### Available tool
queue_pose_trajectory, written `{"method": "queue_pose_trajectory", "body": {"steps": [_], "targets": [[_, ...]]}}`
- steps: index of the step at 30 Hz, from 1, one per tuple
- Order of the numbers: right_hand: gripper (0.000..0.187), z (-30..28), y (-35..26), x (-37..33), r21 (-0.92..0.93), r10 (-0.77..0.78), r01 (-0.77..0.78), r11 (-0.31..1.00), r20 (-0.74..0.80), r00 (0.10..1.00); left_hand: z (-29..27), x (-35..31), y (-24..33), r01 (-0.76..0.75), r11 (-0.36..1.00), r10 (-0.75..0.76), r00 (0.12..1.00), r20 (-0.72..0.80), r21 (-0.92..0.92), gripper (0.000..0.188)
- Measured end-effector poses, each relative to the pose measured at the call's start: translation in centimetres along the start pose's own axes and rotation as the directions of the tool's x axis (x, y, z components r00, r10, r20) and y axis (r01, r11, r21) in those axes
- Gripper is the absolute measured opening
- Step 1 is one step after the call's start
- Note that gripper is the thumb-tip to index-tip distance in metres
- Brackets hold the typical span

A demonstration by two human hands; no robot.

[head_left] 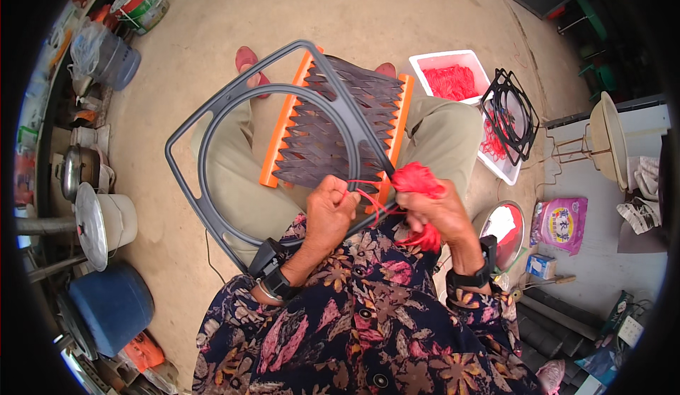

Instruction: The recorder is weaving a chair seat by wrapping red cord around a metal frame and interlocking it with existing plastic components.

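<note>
Holding red strands, both hands are seen in the head view above the lap. A thin red strand (365, 182) is pinched by the left hand (331, 211), thumb and fingertips drawn narrow. A bunched hank of red string (416, 177) is clutched by the right hand (440, 207), fingers curled round it; part of the hank is pushed out above the fist, part below. Strands are stretched across the gap between the hands.

A grey square frame with rounded corners and an inner ring (348, 111) is laid tilted over the lap, its lower right part partly covered by the hands. Whether the frame is touched by the left hand cannot be told. Beyond it, between the knees, a dark woven strip panel with orange toothed side bars (285, 136) is placed, seen partly through the ring.

To the right, red string is contained in a white rectangular box (443, 53); a second white box (511, 177) is partly covered by black openwork frames (515, 129). A purple printed bag (570, 225) is set farther right. On the left, a blue plastic barrel (117, 306) is stood near a white lidded bucket (120, 219).
</note>
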State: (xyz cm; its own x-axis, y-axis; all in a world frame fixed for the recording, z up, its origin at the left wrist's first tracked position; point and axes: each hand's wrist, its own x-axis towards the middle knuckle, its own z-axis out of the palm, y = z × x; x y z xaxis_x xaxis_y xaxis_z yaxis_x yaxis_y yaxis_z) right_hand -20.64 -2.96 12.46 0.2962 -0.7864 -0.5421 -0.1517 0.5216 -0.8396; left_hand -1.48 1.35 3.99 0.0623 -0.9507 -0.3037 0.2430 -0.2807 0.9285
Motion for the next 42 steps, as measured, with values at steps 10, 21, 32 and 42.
{"method": "queue_pose_trajectory", "body": {"steps": [10, 21, 32, 42], "targets": [[0.011, -5.9, -0.6, -2.4, 0.286, -0.127, 0.198, 0.938, -0.249, 0.960, -0.3, 1.2, 1.1, 0.090, 0.990, -0.094, 0.995, -0.039, -0.106, 0.014], [0.017, -9.4, 3.2, -0.4, 0.199, -0.144, 0.324, 0.925, -0.606, 0.783, 3.7, 1.6, 2.7, 0.071, 0.995, -0.064, 0.994, 0.088, -0.075, 0.014], [0.053, -7.1, 0.9, -5.4, -0.262, -0.154, 0.021, 0.965, -0.499, 0.853, 4.6, 1.8, 3.1, 0.114, 0.991, -0.107, 0.990, 0.096, -0.071, 0.013], [0.048, -5.2, -3.6, -4.2, -0.609, -0.538, 0.554, 0.568, 0.235, 0.810, 3.4, 2.3, 3.5, -0.235, 0.927, 0.216, 0.972, 0.094, 0.293, 0.012]]}}
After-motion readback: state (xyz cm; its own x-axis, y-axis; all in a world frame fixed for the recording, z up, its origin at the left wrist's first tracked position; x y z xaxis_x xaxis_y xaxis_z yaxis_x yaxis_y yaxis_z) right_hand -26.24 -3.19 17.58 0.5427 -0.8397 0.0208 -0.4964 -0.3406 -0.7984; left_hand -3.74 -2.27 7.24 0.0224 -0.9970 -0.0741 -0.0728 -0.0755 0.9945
